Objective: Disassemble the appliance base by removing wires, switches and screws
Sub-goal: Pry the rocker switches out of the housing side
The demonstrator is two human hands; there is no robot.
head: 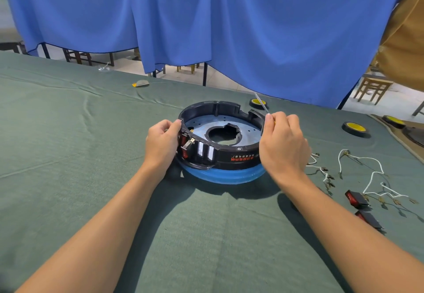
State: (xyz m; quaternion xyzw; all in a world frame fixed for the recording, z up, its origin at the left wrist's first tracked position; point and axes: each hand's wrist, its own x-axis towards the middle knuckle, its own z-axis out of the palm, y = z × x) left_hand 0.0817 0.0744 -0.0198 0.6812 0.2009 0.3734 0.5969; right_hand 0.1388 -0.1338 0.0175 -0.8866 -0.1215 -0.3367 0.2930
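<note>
Mid-table, open side up on a blue ring point(220, 175): appliance base point(229, 155), switch bay facing 7 o'clock. Grips its rim at 9 o'clock with the left hand point(161, 142), fingers curled. Pinches a screwdriver point(261, 102) in the right hand point(283, 142) at 3 o'clock, shaft pointing to 11, long axis 11-to-5. Off at 4 o'clock, loose wires point(367, 168) and switches point(356, 198).

The appliance base point(238, 155) sits on the surface point(68, 155); wires point(372, 173) lie right of it; two switches point(356, 198) before them (nearer the person); tape rolls point(354, 128) behind.

Blk base point(229, 155) w/ blue rim, green cloth point(68, 155), blue curtain point(252, 28).
</note>
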